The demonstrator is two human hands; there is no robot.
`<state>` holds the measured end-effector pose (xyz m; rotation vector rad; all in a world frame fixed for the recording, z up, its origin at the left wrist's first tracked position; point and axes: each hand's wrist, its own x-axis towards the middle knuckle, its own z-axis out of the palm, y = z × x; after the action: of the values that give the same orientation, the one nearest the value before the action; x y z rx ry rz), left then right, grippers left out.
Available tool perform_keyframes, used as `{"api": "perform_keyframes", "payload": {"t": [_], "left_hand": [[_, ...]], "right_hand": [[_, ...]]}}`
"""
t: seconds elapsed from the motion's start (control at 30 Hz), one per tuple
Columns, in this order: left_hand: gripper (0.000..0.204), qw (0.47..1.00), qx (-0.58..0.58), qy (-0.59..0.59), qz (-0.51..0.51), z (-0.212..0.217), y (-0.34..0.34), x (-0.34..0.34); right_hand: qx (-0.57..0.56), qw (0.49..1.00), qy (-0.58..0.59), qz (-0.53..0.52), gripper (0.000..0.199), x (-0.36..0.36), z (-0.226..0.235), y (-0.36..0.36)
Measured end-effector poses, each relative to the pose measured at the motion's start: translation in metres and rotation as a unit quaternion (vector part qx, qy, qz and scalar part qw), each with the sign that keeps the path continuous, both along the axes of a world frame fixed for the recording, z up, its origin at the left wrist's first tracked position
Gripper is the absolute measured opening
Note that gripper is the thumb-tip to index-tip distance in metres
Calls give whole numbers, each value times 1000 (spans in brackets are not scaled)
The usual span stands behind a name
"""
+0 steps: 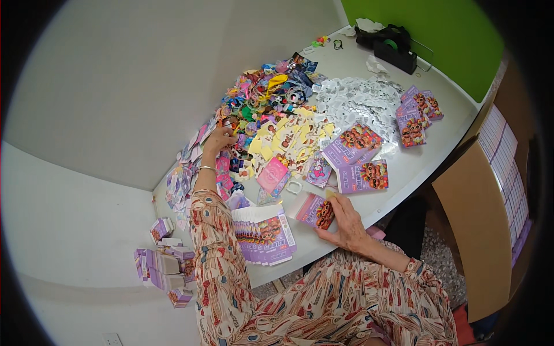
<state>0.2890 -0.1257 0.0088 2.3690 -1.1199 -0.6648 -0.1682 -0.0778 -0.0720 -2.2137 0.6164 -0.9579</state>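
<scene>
My left hand (219, 139) reaches into the left edge of a heap of small colourful toys (262, 95). Its fingers curl down among the pieces, and what they pinch, if anything, is hidden. In my right hand (348, 228) is a small purple carton (315, 211) with cartoon figures, held near the table's front edge with an end flap standing out. Between the hands lies a fanned row of flat purple cartons (262, 236). Beyond the held carton are a pink packet (273, 174), a pile of yellow and white cut-outs (288, 138) and more flat purple cartons (353, 144).
White paper slips (358, 101) form a pile toward the back. A black tape dispenser (395, 49) stands by the green wall. Filled cartons (161, 265) are stacked left of my arm. An open cardboard box (476, 225) at the right holds rows of cartons.
</scene>
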Motion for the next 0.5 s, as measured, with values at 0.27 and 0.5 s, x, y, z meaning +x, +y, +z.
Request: {"api": "perform_keyframes", "payload": {"t": [0.27, 0.5], "left_hand": [[40, 992, -55, -102, -55, 10, 13, -6], [46, 981, -169, 91, -35, 21, 2, -27]], "right_hand": [[6, 1000, -9, 7, 79, 1, 1, 0], [-1, 1000, -4, 3, 80, 0, 2, -1]]}}
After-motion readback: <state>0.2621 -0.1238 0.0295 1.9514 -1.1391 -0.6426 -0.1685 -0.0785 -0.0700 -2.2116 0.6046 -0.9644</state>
